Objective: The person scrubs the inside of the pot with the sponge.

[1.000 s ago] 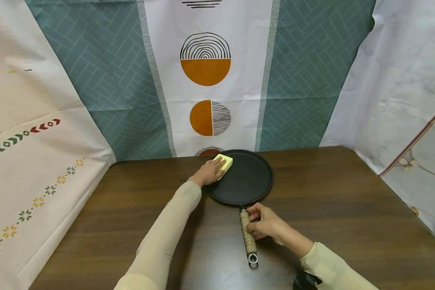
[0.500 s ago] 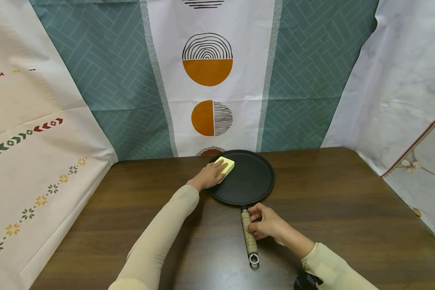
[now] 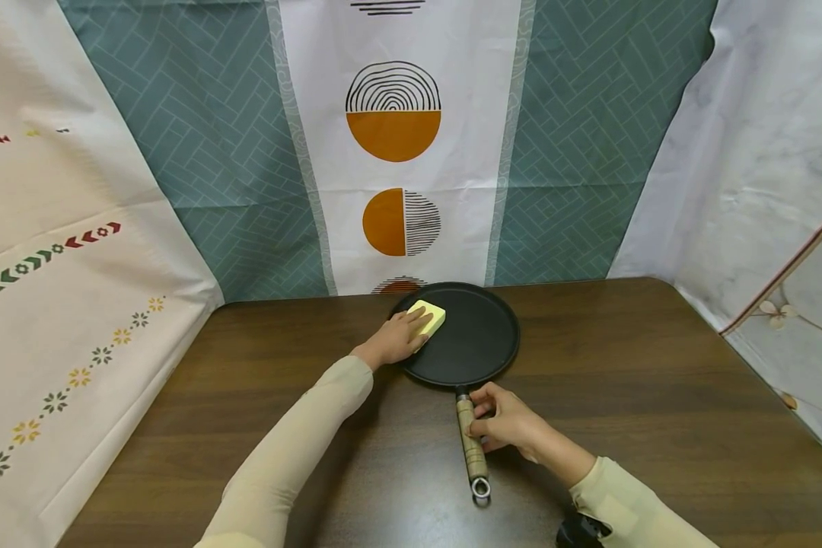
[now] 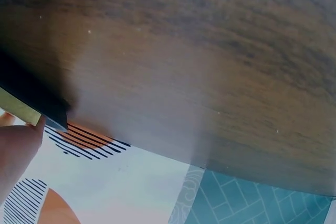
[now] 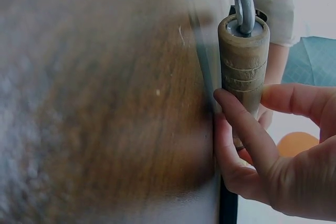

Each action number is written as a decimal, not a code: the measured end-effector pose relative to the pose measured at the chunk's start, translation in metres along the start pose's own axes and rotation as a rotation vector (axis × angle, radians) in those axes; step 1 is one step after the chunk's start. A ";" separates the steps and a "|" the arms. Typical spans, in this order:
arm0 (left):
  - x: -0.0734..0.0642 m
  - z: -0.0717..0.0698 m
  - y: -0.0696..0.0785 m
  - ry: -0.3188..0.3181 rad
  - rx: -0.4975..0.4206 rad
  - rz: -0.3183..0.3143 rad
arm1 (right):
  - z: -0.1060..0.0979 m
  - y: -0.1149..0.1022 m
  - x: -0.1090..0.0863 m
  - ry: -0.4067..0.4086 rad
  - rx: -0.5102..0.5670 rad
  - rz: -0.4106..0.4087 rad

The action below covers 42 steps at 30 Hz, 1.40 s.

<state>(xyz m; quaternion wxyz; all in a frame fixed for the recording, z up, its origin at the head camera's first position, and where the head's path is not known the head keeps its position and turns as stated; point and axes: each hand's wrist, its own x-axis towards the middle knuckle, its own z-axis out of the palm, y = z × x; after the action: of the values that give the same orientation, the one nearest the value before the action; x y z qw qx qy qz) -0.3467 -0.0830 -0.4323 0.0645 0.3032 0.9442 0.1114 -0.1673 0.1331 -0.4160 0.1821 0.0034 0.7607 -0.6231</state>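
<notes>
The left hand (image 3: 396,339) has its fingers spread over the top of a yellow sponge (image 3: 438,313), whose right corner shows just past the fingertips. The sponge lies on the left part of a flat black pan (image 3: 476,335) resting on the wooden bench (image 3: 623,365). The right hand (image 3: 510,422) pinches the pan's wooden handle (image 3: 475,454) between thumb and fingers, its metal ring (image 3: 480,487) left uncovered.

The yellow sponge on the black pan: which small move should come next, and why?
Probably the left hand should slide the sponge rightward across the pan: it lies near the pan's left edge under that hand, while the right hand holds the handle.
</notes>
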 end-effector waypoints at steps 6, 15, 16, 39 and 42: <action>-0.008 0.002 0.004 0.012 -0.018 0.020 | 0.000 0.000 0.000 -0.002 0.002 -0.005; -0.015 0.004 0.014 0.026 -0.007 0.035 | -0.001 -0.001 -0.002 -0.008 -0.006 0.001; -0.016 0.004 0.014 0.029 -0.004 0.038 | -0.001 -0.001 -0.002 -0.009 -0.005 0.001; -0.028 0.011 0.037 0.022 0.035 0.073 | -0.001 -0.002 -0.001 -0.021 -0.010 -0.016; -0.028 0.013 0.041 0.028 0.042 0.076 | -0.001 -0.001 -0.002 -0.020 -0.016 -0.018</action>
<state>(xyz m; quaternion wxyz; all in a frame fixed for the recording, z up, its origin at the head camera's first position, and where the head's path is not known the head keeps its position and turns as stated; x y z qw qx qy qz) -0.2983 -0.0649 -0.4333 0.0407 0.3384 0.9350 0.0983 -0.1665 0.1340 -0.4140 0.1842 -0.0110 0.7638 -0.6185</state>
